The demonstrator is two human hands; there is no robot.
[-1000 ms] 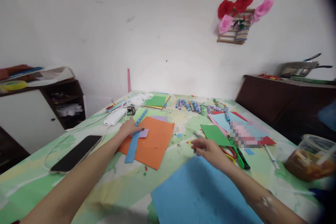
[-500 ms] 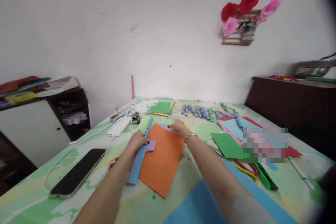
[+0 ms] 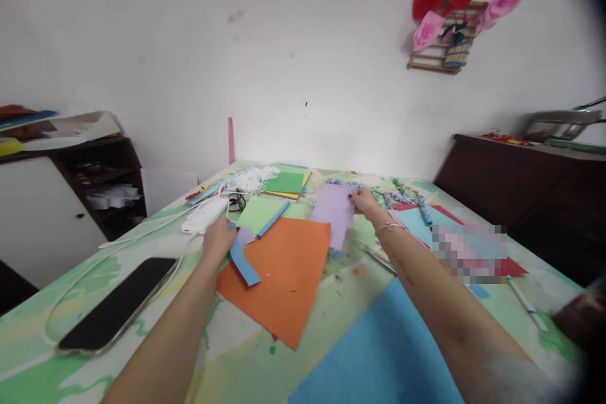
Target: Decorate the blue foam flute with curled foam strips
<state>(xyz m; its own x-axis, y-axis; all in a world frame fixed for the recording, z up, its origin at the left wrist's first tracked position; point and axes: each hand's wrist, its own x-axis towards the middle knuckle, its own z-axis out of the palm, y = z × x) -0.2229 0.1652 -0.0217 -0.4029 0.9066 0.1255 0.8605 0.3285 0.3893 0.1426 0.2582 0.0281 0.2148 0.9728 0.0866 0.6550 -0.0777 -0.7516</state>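
1. Left forearm [image 3: 165,322]: bare, stretched forward, angled inward from the near side of the table [image 3: 231,341].
2. Left hand [image 3: 219,238]: nearer the table's left edge, back up, fingers curled, thumb pinched in, dark thumbnail.
3. Right forearm [image 3: 435,290]: bare, long reach, slants inward toward the far edge.
4. Right hand [image 3: 365,202]: closer to the far edge than left, thumb-and-finger pinch, dark nail.
5. Hands well apart.

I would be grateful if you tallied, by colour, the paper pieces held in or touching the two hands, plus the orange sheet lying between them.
Blue: 1 (blue strip in the left hand)
Purple: 2 (small purple piece at the left hand, purple sheet in the right hand)
Orange: 1 (orange sheet on the table)
Total: 4
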